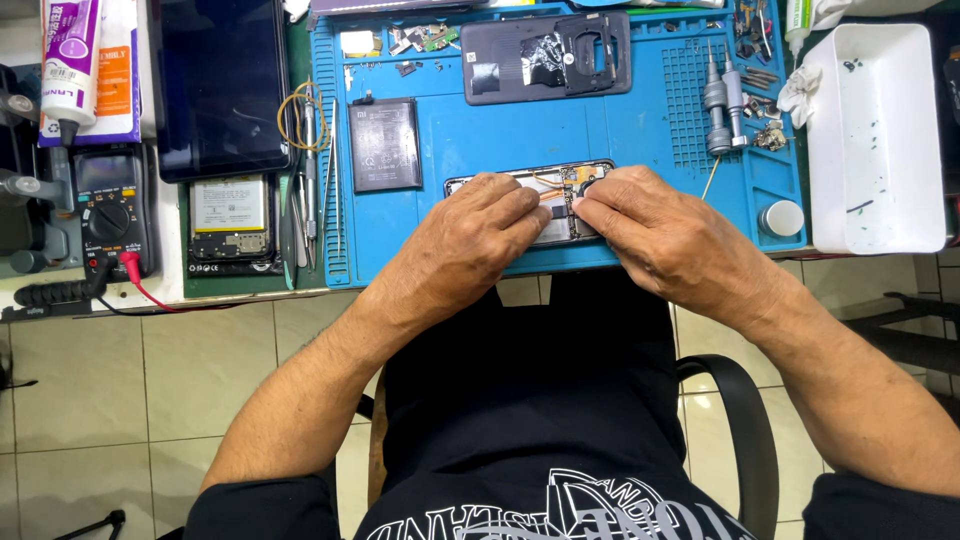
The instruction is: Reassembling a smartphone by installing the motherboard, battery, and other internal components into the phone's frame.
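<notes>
An opened phone (545,195) lies flat on the blue work mat (620,130), close to the near edge of the desk (240,285), so both forearms can reach it from the chair and steady themselves on the way in. The left hand (470,235) covers the phone's left part, fingers curled down and pressing on it, apparently to keep it from sliding. The right hand (655,225) comes in from the other side, its fingertips (580,207) pinched close together over the exposed inner parts; whether they grip a small part cannot be made out. The two hands almost touch above the middle of the phone.

Removed parts are set out of the way towards the far edge: a dark back cover (545,55) lies face down, a flat black battery (385,145) lies to the left of the phone. Two screwdrivers (722,110) lie to the right, a white tray (875,135) beyond the mat. A multimeter (110,210) sits near the left edge.
</notes>
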